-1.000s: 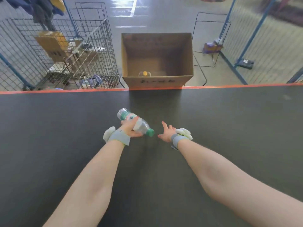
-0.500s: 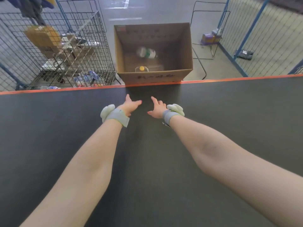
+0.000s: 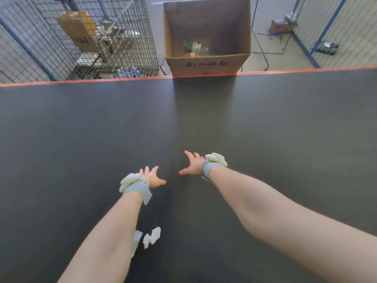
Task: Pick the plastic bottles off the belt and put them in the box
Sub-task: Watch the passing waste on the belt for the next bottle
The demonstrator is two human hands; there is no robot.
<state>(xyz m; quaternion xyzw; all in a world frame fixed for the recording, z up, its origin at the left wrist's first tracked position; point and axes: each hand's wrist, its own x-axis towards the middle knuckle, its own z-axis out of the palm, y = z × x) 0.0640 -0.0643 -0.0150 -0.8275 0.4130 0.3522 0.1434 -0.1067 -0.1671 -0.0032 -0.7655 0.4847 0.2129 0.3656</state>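
Observation:
The open cardboard box (image 3: 207, 63) stands on the floor just beyond the belt's far orange edge. Inside it lie a clear plastic bottle with a green label (image 3: 192, 46) and a bottle with a yellow cap (image 3: 192, 54). My left hand (image 3: 152, 177) and my right hand (image 3: 192, 163) hover over the middle of the dark belt (image 3: 285, 123), fingers spread, both empty. A crumpled white and blue piece (image 3: 148, 238) lies on the belt, partly hidden by my left forearm.
A wire cage (image 3: 87, 37) with cardboard boxes stands to the left of the box. Blue-framed mesh fencing (image 3: 330, 27) runs along the right, with packets on the floor. An orange strip (image 3: 102, 81) marks the belt's far edge.
My left hand let go of the green-labelled bottle, which now lies in the box. Both hands have drawn back from the far edge toward me, still empty.

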